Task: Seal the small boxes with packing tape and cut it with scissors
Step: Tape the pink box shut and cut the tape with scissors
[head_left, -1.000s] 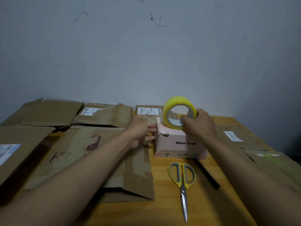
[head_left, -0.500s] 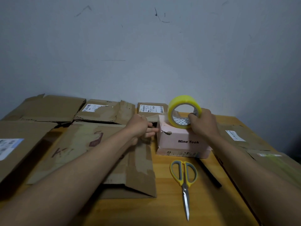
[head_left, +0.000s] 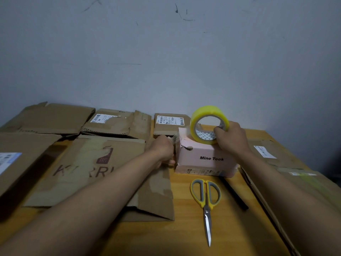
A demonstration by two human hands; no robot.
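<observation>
A small pink box (head_left: pixel 204 159) marked "Mine Took" sits on the wooden table (head_left: pixel 184 237). A yellow roll of packing tape (head_left: pixel 207 123) stands on edge on the box's top. My right hand (head_left: pixel 233 138) grips the roll, with fingers hooked through its core. My left hand (head_left: pixel 163 149) is at the box's left end and pinches the clear free end of the tape against that side. Scissors (head_left: pixel 205 202) with grey and yellow handles lie shut on the table in front of the box, blades toward me.
Flattened cardboard boxes (head_left: pixel 103 169) cover the left half of the table and its back edge. More flat cardboard (head_left: pixel 287 174) lies along the right. A thin black stick (head_left: pixel 234 194) lies right of the scissors. A grey wall stands behind.
My right hand has shifted the tape roll slightly right along the box top. My left hand has moved in against the box's left end with the tape end.
</observation>
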